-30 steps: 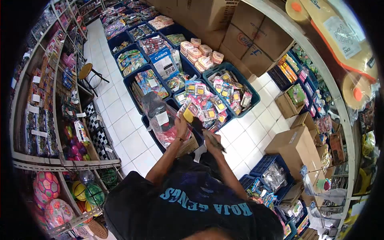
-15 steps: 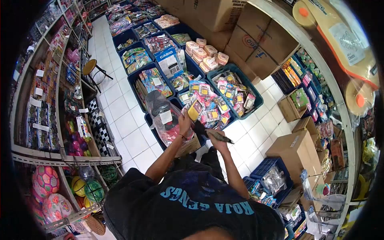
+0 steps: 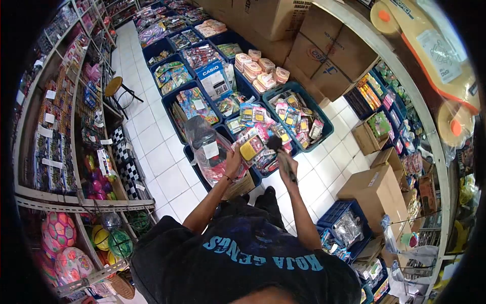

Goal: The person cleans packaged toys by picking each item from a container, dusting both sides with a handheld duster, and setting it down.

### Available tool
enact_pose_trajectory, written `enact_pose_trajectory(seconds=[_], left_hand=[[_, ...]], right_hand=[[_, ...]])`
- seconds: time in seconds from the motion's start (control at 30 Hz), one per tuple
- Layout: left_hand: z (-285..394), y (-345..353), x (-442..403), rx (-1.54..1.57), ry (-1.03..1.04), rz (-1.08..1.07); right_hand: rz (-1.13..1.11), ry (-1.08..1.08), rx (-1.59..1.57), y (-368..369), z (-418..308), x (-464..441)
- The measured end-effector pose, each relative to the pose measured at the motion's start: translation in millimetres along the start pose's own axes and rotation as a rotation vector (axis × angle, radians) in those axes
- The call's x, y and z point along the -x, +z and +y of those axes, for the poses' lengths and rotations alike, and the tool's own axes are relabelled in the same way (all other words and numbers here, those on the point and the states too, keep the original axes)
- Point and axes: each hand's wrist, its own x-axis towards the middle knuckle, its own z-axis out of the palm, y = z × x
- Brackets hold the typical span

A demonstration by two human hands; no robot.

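Note:
My left hand (image 3: 233, 162) grips the edge of a pink-and-white package with a yellow item (image 3: 251, 148) in it, over the crate of similar packs (image 3: 253, 115). In my right hand (image 3: 289, 166) is a brush with a dark, bushy head (image 3: 274, 143). The brush head is just right of the package, and its handle points back toward me; whether it touches the pack I cannot tell. Left of my left hand lies a large clear plastic bag (image 3: 205, 152) with dark and red contents and a white label.
Blue crates of packaged goods run away ahead, with a Casio box (image 3: 213, 80) among them. A green crate (image 3: 324, 137) stands to the right. Shelves (image 3: 114, 201) line the left. A wooden stool (image 3: 114, 86) stands in the tiled aisle. Cardboard boxes (image 3: 377, 195) are at right.
The brush has swung from pointing left to pointing forward, as my right hand moved right and up. The package in my left hand has shifted slightly right and turned flatter to view.

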Motion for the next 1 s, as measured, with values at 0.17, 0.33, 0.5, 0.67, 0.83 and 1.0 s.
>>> enact_pose_trajectory(seconds=[0.17,0.33,0.5,0.67,0.83,1.0], left_hand=[[-21,1,-15,0.093,0.091,0.003],[-47,-17,-29,-0.034,0.010,0.002],[9,-16,10,0.003,-0.099,-0.062],[-20,-18,0,-0.073,0.039,-0.058],[-12,-8,3,0.032,0.034,-0.012],[-28,-22,-10,-0.041,0.090,-0.073]], right_hand=[[-0.303,-0.169,0.025,15,6,43],[-0.197,-0.015,-0.073,5,16,22],[0.115,-0.130,-0.024,-7,51,-25],[-0.078,-0.222,0.113,-2,12,0],[-0.399,-0.374,0.047,16,6,38],[-0.249,-0.144,-0.118,11,27,17]])
